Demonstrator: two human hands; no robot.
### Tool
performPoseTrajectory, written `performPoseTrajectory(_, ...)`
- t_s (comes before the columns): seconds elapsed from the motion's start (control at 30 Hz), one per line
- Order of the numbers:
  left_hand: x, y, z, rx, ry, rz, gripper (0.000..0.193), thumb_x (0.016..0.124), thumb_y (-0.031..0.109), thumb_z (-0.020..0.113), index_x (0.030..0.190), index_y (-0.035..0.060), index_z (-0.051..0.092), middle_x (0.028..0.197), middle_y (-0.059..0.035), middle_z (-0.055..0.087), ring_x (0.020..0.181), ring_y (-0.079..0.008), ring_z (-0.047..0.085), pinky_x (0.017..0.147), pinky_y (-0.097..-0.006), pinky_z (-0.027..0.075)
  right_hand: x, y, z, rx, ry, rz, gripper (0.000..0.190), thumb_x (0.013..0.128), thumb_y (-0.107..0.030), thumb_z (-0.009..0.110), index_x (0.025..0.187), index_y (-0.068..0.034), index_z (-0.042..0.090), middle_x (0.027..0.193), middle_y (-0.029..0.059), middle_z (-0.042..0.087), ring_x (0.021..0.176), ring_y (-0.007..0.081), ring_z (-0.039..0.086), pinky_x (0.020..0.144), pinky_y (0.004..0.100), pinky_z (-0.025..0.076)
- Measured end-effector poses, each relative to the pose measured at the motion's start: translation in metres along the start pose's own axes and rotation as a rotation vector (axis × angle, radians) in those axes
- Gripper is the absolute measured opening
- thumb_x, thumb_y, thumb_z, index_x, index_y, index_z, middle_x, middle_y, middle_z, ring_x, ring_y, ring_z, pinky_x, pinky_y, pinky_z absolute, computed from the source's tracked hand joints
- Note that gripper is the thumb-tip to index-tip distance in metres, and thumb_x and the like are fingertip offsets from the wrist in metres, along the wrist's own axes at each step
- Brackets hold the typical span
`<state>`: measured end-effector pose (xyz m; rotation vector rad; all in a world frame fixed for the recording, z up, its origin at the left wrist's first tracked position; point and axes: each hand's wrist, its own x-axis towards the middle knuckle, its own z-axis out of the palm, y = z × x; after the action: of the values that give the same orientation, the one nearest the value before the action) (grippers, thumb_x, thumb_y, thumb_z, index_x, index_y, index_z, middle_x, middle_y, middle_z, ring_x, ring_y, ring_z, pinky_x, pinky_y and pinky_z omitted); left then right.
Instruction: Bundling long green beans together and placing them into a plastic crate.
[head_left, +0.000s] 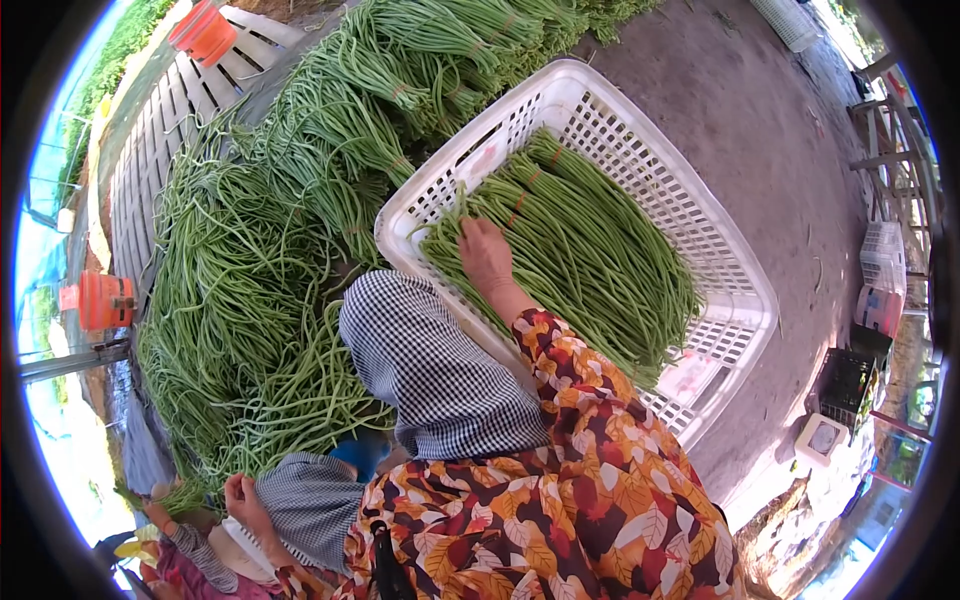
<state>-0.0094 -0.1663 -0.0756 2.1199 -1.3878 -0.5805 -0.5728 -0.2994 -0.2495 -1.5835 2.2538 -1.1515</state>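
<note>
My right hand (486, 257) is over the near side of a white plastic basket (694, 191), its fingers curled onto the end of a bundle of yardlong beans (450, 251). Beside it in the basket lie several long bundles of yardlong beans (592, 247), side by side, with red bands around one end. At the lower left my left hand (247, 504) is raised next to my checked trouser leg, fingers bent and a little apart. I see nothing in it. A large heap of loose yardlong beans (232, 300) spreads on the ground left of my knees.
Banded bean bundles (375, 97) lie piled beyond the basket. Orange buckets (106, 300) stand at the left by a slatted platform (146, 169). At lower left, another person's striped sleeve (201, 559) reaches towards some beans. A scale (821, 441) and black crates (846, 381) stand at right.
</note>
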Motion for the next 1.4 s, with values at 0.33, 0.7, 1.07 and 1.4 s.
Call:
performPoseTrajectory(0.33,0.0,0.005,-0.003,0.032,-0.035,0.018,0.012,0.089,0.004,0.054,0.099,-0.0022,0.057,0.082,-0.0023,0.059,0.074,-0.0092,0.055,0.07,-0.0218,0.044,0.017,0.006,0.028,-0.172,-0.238,0.18,0.005,0.081,-0.01,0.054,0.084,-0.007,0.055,0.091,0.0135,0.055,0.086,0.0303,0.06,0.069,0.0388,0.05)
performPoseTrajectory(0.7,0.001,0.011,0.003,-0.031,0.007,-0.001,0.01,0.088,0.006,0.055,0.094,-0.0015,0.057,0.08,-0.0021,0.057,0.075,-0.0097,0.055,0.069,-0.0218,0.044,0.026,0.024,0.017,-0.115,-0.339,0.022,0.015,0.081,-0.007,0.052,0.096,-0.006,0.056,0.093,0.0156,0.057,0.086,0.0347,0.059,0.073,0.0418,0.049)
performPoseTrajectory(1.07,-0.002,0.017,0.005,-0.03,-0.012,-0.022,0.01,0.089,0.007,0.055,0.094,-0.0006,0.058,0.082,-0.0009,0.057,0.076,-0.0092,0.054,0.071,-0.0218,0.044,0.026,0.005,0.056,-0.038,-0.307,0.02,0.008,0.077,-0.015,0.062,0.083,-0.01,0.062,0.085,0.0139,0.055,0.079,0.0339,0.06,0.069,0.0422,0.05)
performPoseTrajectory(1.4,-0.004,0.014,0.001,-0.063,-0.007,-0.033,0.011,0.089,0.005,0.054,0.097,-0.0028,0.056,0.081,-0.0024,0.057,0.075,-0.0101,0.054,0.07,-0.0226,0.045,0.035,0.005,0.055,-0.21,-0.313,-0.137,0.01,0.078,-0.016,0.062,0.078,-0.006,0.061,0.083,0.0126,0.056,0.075,0.0353,0.059,0.068,0.0432,0.049)
